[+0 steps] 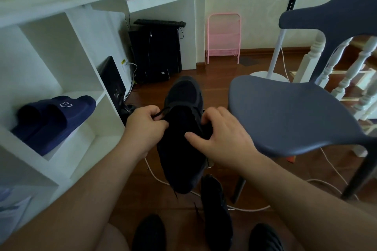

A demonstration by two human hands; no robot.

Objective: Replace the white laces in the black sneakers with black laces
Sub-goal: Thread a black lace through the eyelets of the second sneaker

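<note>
Head view: a black sneaker [183, 128] is held up in the air between the two hands, toe pointing away, above the wooden floor [220, 79] and just left of a blue-grey chair [285, 112]. The left hand [142, 128] has its grip pinched on a black lace [163, 111] at the upper eyelets, fingers curled round the strand. The right hand [222, 136] grasps the shoe's right side near the collar, thumb lying across the tongue and fingers curled over the edge.

No white lace shows on this shoe; what can be seen of its lacing is dark, so the old lace looks to be out and the black one is partly threaded. How many eyelets are filled cannot be told, black against black.

A second sneaker [216, 210] lies on the floor below, near the person's feet, with dark lace ends trailing beside it. Whether it is fully laced is unclear. Judging by this, the job is past the halfway mark, with threading and tying left.
</note>
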